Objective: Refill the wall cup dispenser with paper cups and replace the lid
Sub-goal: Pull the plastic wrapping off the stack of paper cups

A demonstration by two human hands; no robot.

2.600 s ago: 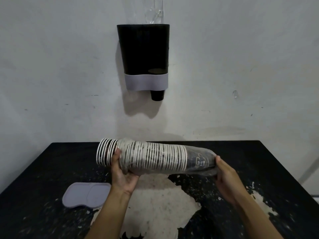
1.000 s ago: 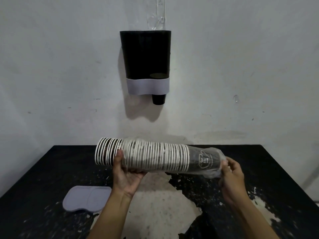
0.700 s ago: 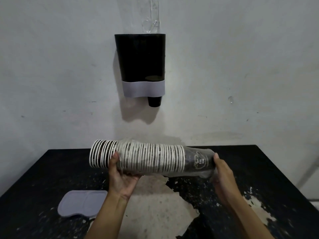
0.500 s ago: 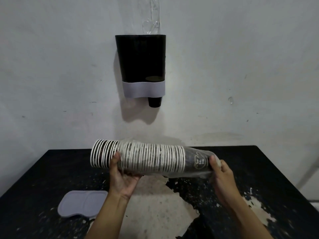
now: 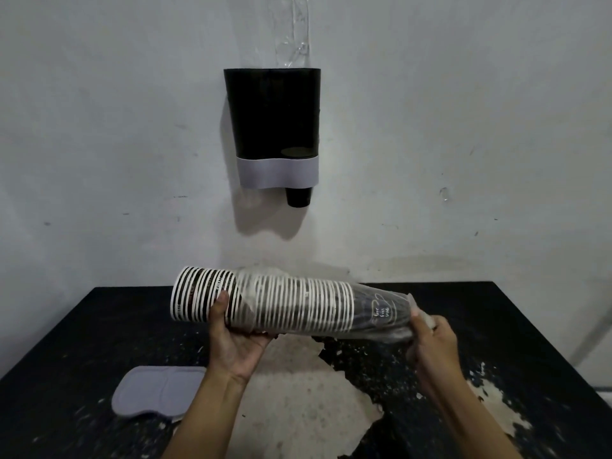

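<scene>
A long stack of dark paper cups with white rims lies sideways in the air above the table, partly inside a clear plastic sleeve. My left hand holds the stack from below near its open, unwrapped end. My right hand pinches the closed tip of the sleeve at the right end. The black wall dispenser with a grey lower band hangs on the wall above, open at the top, with one cup bottom poking out below. Its grey lid lies flat on the table at the left.
The black table has worn, pale patches in the middle and right. A strip of clear plastic hangs on the wall above the dispenser. The white wall stands directly behind the table.
The stack has stayed level above the table. My right hand shifted from cupping the sleeve's end to pinching its tip, and a few more rims stand bare at the left.
</scene>
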